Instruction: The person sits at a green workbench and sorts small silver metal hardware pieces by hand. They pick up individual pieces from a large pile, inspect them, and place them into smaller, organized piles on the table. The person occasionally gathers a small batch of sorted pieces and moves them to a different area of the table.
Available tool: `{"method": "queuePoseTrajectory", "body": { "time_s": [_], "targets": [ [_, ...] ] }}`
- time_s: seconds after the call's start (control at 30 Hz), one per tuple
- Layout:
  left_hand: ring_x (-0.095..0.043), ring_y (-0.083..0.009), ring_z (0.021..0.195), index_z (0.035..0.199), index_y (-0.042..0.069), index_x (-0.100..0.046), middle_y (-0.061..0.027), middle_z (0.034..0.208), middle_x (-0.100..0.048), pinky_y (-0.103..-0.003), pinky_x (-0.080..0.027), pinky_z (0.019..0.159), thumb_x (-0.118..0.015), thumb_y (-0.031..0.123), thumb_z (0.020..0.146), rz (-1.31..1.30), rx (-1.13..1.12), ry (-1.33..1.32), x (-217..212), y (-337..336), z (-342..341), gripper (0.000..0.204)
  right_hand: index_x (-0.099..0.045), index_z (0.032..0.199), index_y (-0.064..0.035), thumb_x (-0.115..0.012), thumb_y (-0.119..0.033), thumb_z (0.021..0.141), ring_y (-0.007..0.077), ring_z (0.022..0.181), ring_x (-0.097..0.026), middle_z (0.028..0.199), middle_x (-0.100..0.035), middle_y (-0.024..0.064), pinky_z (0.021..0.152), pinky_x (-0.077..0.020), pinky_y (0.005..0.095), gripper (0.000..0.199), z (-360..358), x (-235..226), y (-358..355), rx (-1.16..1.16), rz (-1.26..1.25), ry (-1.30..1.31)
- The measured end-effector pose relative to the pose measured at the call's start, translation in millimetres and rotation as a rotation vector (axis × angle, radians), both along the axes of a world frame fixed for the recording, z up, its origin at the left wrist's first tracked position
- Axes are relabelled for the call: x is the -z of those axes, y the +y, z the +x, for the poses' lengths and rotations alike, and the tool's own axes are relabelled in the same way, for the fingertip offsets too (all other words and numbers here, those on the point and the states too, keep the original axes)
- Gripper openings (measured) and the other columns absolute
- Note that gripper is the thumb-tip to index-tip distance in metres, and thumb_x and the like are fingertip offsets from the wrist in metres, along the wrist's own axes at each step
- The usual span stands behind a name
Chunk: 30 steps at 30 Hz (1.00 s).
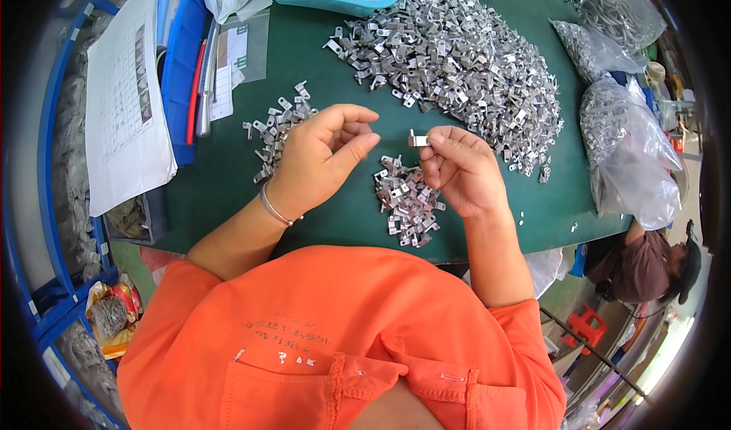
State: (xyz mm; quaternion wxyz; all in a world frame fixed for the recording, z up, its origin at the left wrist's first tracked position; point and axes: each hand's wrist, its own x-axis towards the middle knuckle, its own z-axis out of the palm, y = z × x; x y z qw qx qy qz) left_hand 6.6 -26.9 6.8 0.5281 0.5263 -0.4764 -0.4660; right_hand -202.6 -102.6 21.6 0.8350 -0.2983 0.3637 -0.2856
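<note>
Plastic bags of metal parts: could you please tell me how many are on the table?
3, all at the right end: one at the top corner, one below it, one largest nearest the edge. Others may be hidden.

Single view, from the camera on your head, the left of a side-by-side pair. It looks steeply down over your orange shirt (343,338) onto the green counter (228,171), close enough that your left hand (316,159) and right hand (461,171) sit near the centre of the frame. Your forearms enter from the lower edge. The fisheye lens bends straight edges toward the rim, where a blue rack (46,201) curves at your left and the floor shows at lower right.
</note>
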Motion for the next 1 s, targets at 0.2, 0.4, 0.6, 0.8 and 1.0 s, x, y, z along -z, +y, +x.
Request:
{"method": "queuePoseTrajectory", "body": {
  "time_s": [0.2,0.4,0.6,0.8,1.0],
  "targets": [
    [-0.066,-0.0132,0.084,0.11,-0.002,-0.061,-0.0075,0.097,-0.067,-0.024,-0.055,0.075,-0.063,0.001,0.09,0.097,0.139,0.141,0.7,10.5,-10.6,0.02,-0.061,0.087,-0.0028,-0.066,0.008,0.077,0.0213,0.075,-0.065,0.087,-0.066,0.0098,0.064,-0.0535,0.0301,0.016,17.8,-7.2,23.2,-0.047,-1.413,0.459],
    [-0.066,-0.0176,0.088,0.091,0.0,-0.063,-0.0101,0.1,-0.065,-0.026,-0.055,0.074,-0.069,-0.006,0.08,-0.249,0.112,-0.22,0.4,7.6,-14.5,0.014,-0.062,0.089,-0.0006,-0.059,0.011,0.074,0.0315,0.081,-0.063,0.091,-0.064,0.0121,0.071,-0.0524,0.0382,0.02,10.7,6.7,1.5,0.02,-1.495,0.807],
    [-0.064,-0.022,0.08,0.09,0.002,-0.065,-0.0085,0.099,-0.063,-0.03,-0.052,0.071,-0.071,0.0,0.079,-0.377,0.223,-0.519,17.0,4.2,-21.8,0.012,-0.067,0.093,-0.008,-0.062,-0.004,0.073,0.0246,0.08,-0.052,0.09,-0.057,0.0046,0.068,-0.0416,0.0355,0.021,15.9,34.2,-24.8,-0.022,-1.851,1.285],
    [-0.063,-0.0136,0.083,0.105,0.001,-0.064,-0.0076,0.099,-0.063,-0.025,-0.052,0.073,-0.069,-0.001,0.083,-0.15,0.21,-0.321,14.3,5.5,-19.4,0.023,-0.064,0.092,-0.0054,-0.066,0.0,0.075,0.0273,0.087,-0.059,0.096,-0.062,0.0072,0.073,-0.0454,0.0365,0.018,8.8,26.8,-15.2,0.06,-1.746,0.93],
    [-0.064,-0.012,0.086,0.12,-0.004,-0.055,-0.009,0.102,-0.064,-0.026,-0.054,0.079,-0.061,0.001,0.092,0.099,0.159,0.292,13.8,6.5,-20.9,0.029,-0.05,0.109,-0.0029,-0.075,0.003,0.075,0.0194,0.081,-0.066,0.096,-0.065,0.0089,0.066,-0.054,0.0288,0.042,9.7,17.0,24.4,0.051,-1.326,0.589]
  ]
}}
